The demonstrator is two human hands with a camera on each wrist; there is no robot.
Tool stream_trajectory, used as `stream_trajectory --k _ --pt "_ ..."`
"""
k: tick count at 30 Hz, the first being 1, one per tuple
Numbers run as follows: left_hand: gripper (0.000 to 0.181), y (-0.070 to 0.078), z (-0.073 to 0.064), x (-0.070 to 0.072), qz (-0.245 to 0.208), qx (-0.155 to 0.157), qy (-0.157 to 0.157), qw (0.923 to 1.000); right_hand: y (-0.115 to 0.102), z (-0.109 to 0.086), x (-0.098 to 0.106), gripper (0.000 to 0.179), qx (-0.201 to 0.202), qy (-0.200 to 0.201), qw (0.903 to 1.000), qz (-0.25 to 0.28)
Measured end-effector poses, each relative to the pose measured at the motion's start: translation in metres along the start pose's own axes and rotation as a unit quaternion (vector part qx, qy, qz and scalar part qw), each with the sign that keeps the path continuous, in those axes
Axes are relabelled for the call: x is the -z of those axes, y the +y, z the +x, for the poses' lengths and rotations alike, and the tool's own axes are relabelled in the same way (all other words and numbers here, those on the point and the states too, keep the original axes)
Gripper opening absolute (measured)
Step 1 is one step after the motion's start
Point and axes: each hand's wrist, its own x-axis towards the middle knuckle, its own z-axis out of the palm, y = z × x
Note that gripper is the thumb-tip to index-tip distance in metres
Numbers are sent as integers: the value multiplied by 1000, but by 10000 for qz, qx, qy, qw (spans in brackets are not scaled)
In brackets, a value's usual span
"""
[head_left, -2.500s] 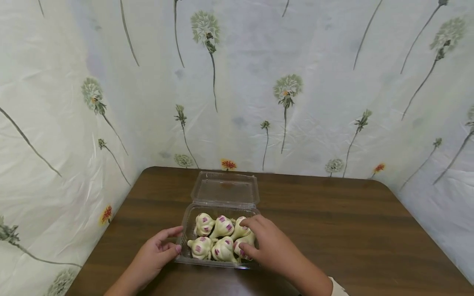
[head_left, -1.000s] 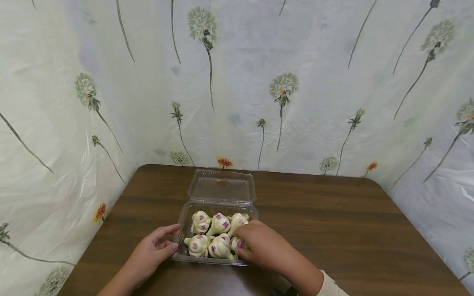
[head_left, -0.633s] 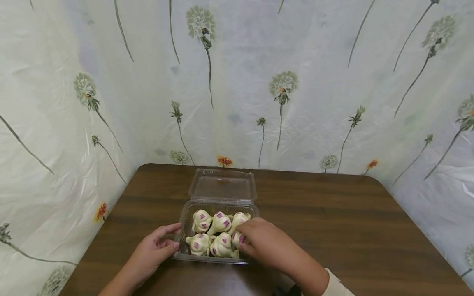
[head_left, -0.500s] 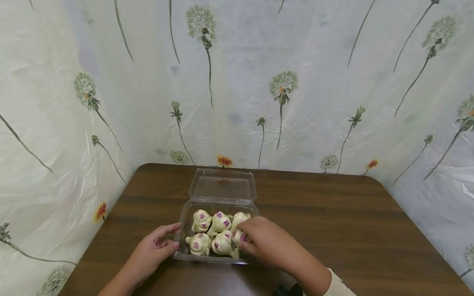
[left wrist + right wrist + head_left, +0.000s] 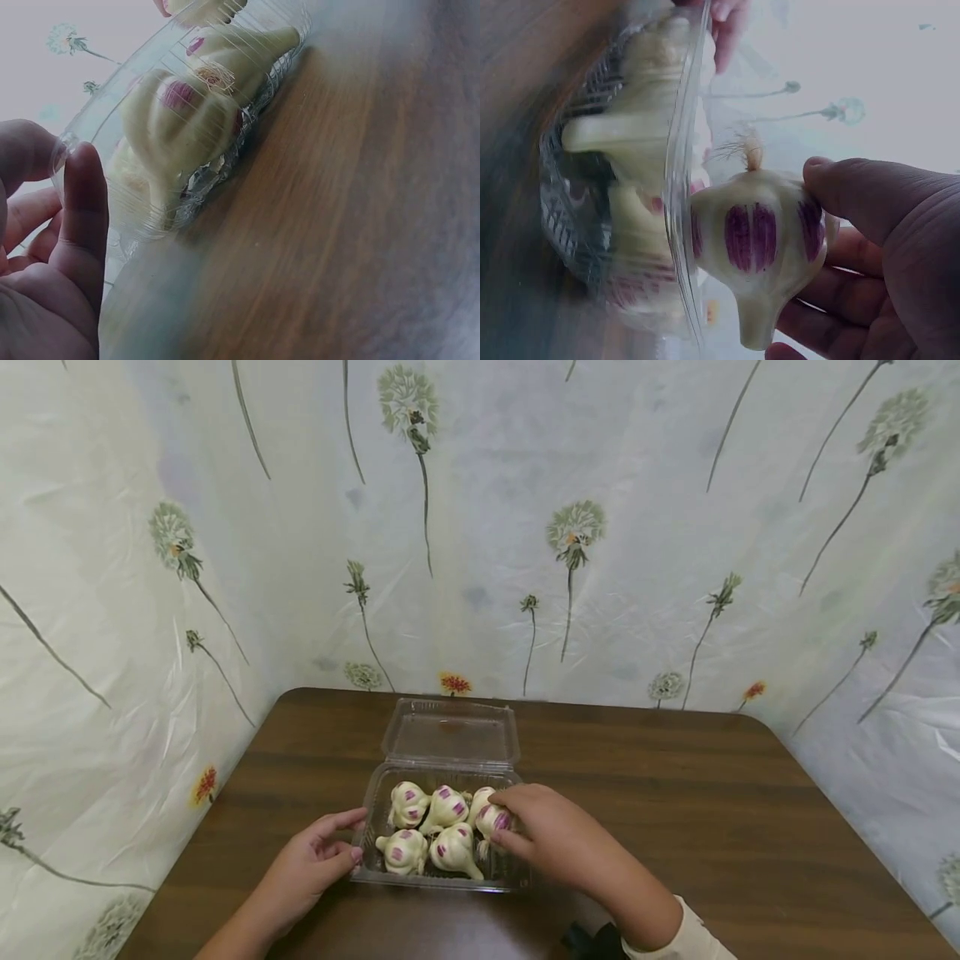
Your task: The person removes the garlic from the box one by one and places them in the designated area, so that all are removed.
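A clear plastic clamshell box (image 5: 427,883) stands on the table, holding several white garlic bulbs with purple marks, such as the front-left bulb (image 5: 403,852) and the bulb beside it (image 5: 453,847). My left hand (image 5: 309,864) pinches the box's left rim between thumb and forefinger, which the left wrist view shows close up. Over the box's right end, my right hand (image 5: 558,835) grips a garlic bulb (image 5: 757,225) between thumb and fingers. In the right wrist view its roots point up, its stem down, and it is level with the rim. It partly covers the back-right bulb in the head view.
The hinged lid (image 5: 450,735) lies folded back behind the box. Brown wood table (image 5: 637,777) extends to the right. Flower-printed sheeting (image 5: 480,527) hangs behind and at the sides. A dark object (image 5: 592,941) shows below the right forearm.
My right hand has closed round the front-right garlic bulb and raised it from its spot in the box. My left hand keeps its hold on the rim.
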Motion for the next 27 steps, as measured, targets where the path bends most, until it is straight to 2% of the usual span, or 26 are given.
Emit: stream_trajectory --k 6,15,21,27 --pt "57 1 0 1 7 -9 4 10000 7 0 2 40 -86 224 9995 206" --pt "58 3 -1 1 -44 -72 -45 10000 20 -1 4 35 -630 546 9954 463" --pt "58 1 -1 1 -14 -27 -47 10000 37 -3 6 38 -1073 847 9874 800" --pt "58 0 -1 0 -8 -66 -109 9999 57 -4 4 43 -1385 944 9809 991"
